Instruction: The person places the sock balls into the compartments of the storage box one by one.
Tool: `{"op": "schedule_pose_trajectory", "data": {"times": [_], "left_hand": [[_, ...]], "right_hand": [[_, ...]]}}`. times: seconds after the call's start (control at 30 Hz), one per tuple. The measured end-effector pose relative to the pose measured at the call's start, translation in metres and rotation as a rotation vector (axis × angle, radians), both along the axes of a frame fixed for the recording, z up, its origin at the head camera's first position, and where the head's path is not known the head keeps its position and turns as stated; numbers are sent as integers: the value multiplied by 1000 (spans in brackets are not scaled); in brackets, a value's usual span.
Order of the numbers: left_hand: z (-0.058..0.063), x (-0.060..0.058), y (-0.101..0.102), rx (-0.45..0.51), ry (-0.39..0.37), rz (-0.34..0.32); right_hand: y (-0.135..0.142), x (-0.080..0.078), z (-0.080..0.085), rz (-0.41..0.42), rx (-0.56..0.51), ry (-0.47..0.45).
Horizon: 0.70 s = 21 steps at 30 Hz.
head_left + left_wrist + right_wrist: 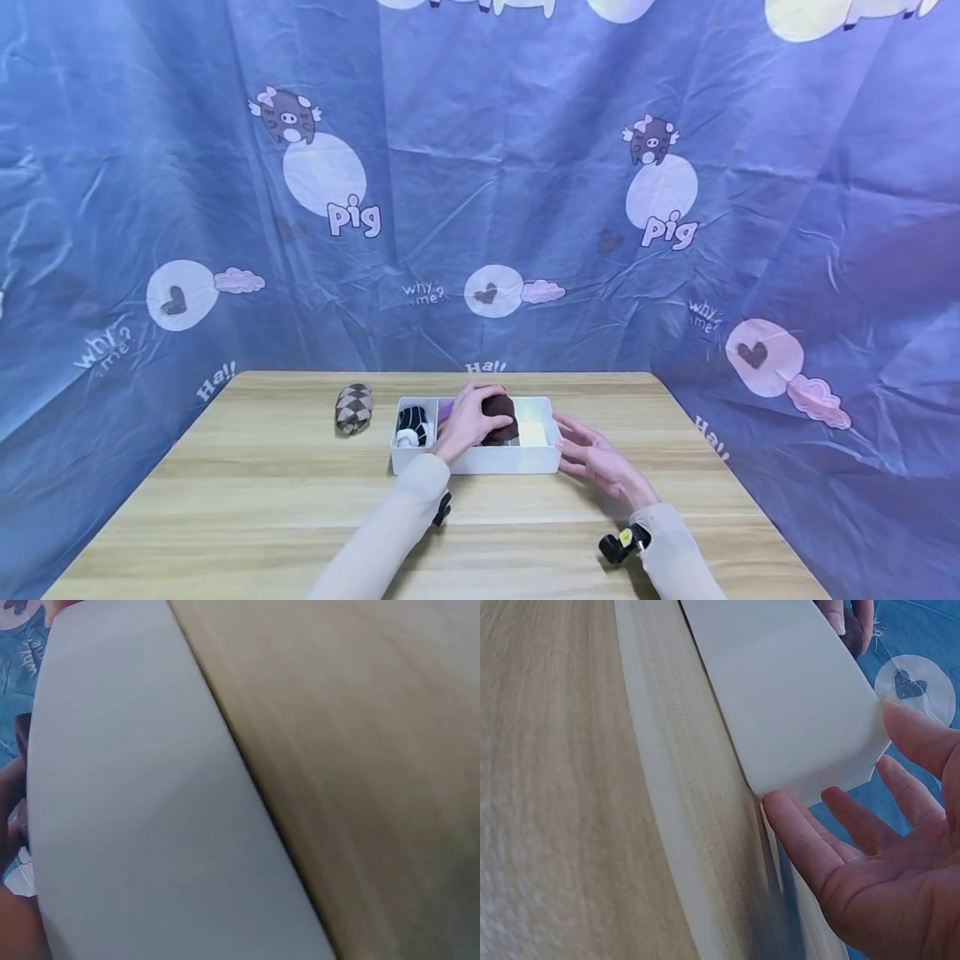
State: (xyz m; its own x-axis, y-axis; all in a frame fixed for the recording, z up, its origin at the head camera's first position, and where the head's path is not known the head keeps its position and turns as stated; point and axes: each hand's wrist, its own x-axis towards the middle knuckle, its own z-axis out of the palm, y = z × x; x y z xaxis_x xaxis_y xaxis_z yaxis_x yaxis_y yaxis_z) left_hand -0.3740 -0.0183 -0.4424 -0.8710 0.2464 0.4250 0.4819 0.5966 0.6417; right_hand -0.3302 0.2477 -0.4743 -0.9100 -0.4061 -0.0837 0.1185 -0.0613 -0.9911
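A white box (pixel 517 460) with a divider stands on the table. My left hand (pixel 467 423) reaches over its front wall and grips a dark brown rolled sock (pixel 498 419) between thumb and fingers, in the larger compartment. Part of a purple item (pixel 446 411) shows behind that hand. In the left compartment lies a black-and-white rolled sock (pixel 412 425). My right hand (pixel 603 465) touches the box's right end with its fingers extended; the right wrist view shows the fingertips (pixel 776 804) against the white wall. The left wrist view is mostly filled by the box's outer wall (pixel 142 772).
Left of the box, an argyle-patterned rolled sock (pixel 353 408) lies on the wooden table (pixel 225 500). A blue printed curtain (pixel 480 192) hangs behind the table and along both sides.
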Motion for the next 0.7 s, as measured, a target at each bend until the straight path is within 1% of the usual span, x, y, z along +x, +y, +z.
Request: {"op": "schedule_pose_trajectory", "data": {"times": [0.17, 0.3, 0.4, 0.5, 0.53, 0.6, 0.7], "left_hand": [[1, -2, -2, -33, -78, -29], [3, -2, -4, -91, -134, -61], [5, -3, -5, -174, -114, -95], [6, -3, -6, -229, -104, -125], [6, -3, -7, -231, -107, -135], [7, -3, -8, -201, -134, -144], [7, -4, -10, -102, -206, -151]], "right_hand": [[0, -1, 0, -14, 11, -8], [-1, 0, 3, -15, 13, -10], [-1, 0, 3, -6, 8, -7], [0, 1, 3, -1, 6, -3], [0, 1, 3, -1, 7, -2], [0, 0, 3, -2, 8, -2], [-1, -1, 2, -10, 9, -6]]}}
